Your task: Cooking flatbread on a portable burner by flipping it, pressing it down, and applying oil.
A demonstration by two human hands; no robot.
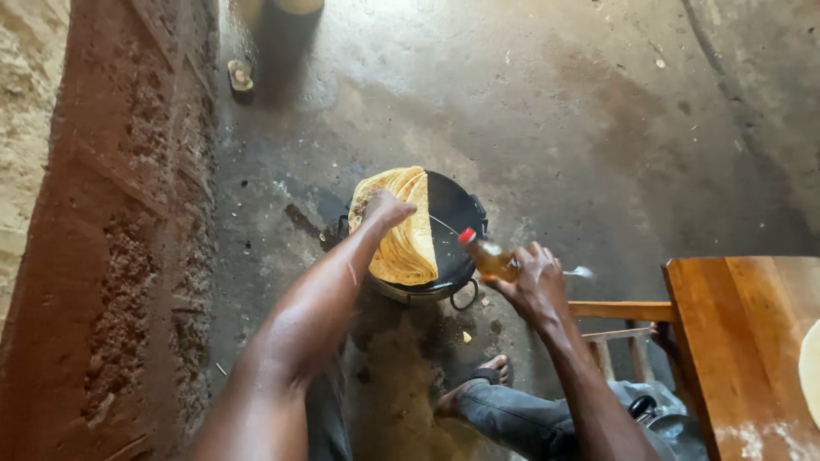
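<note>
My left hand presses on a golden flatbread that is folded up on the left half of a black round pan sitting on a small stove on the floor. My right hand holds a small bottle of yellow oil with a red cap, tipped toward the pan's right edge. A thin metal utensil sticks out to the right of the same hand.
A wooden table with a pale dough round stands at the right, a wooden frame beside it. My sandalled foot rests on the stained concrete floor. A rough earthen wall runs along the left.
</note>
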